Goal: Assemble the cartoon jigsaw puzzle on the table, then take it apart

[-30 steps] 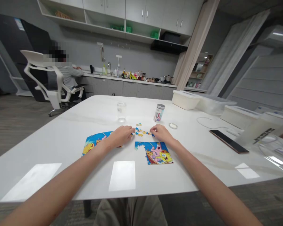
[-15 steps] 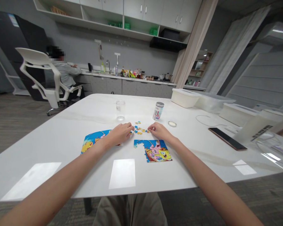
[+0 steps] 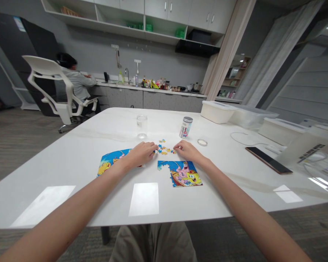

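Note:
A small heap of loose jigsaw pieces (image 3: 164,153), blue and yellow, lies between my hands. My left hand (image 3: 142,153) reaches in from the left, its fingers bent together over a puzzle piece at the edge of the heap. On the other side, my right hand (image 3: 188,150) pinches a small piece (image 3: 174,152) with thumb and fingertips. Nearer to me is a partly joined cartoon puzzle (image 3: 186,174) with a jagged gap at its lower left. A cartoon picture sheet (image 3: 112,159) is partly hidden under my left forearm.
Behind the pieces stand a clear jar (image 3: 142,127) and a printed can (image 3: 186,127), with a round lid (image 3: 202,142) beside them. To the right are a phone (image 3: 268,160), a cable and white storage boxes (image 3: 218,112). Another person (image 3: 79,85) sits beyond the table at the left.
The whole view has shifted slightly. Both hands stay at the loose pieces, with only slight finger movement; the joined puzzle looks the same.

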A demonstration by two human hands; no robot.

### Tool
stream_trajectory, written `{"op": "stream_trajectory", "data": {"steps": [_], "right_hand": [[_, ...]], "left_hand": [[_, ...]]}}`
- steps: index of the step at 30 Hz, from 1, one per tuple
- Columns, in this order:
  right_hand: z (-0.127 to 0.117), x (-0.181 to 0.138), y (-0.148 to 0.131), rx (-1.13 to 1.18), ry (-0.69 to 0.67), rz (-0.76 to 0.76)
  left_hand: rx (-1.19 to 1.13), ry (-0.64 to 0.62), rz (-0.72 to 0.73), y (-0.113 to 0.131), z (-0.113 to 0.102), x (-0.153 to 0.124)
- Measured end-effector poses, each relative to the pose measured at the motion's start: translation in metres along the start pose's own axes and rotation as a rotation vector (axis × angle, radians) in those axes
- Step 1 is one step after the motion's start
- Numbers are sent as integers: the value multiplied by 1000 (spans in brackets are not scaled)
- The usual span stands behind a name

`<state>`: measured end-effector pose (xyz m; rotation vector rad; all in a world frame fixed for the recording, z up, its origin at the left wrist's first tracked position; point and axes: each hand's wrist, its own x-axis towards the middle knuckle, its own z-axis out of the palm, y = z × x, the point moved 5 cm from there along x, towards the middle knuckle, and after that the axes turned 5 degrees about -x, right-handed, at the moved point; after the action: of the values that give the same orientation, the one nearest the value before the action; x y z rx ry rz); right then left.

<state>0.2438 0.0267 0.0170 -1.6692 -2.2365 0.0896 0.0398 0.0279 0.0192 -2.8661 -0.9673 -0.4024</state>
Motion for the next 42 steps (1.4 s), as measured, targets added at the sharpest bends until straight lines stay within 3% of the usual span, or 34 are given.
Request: {"op": "stream_trajectory", "data": {"steps": [42], "right_hand": [[3, 0, 3, 15, 18, -23]], "left_hand": [[47, 4, 2, 1, -2, -1]]}}
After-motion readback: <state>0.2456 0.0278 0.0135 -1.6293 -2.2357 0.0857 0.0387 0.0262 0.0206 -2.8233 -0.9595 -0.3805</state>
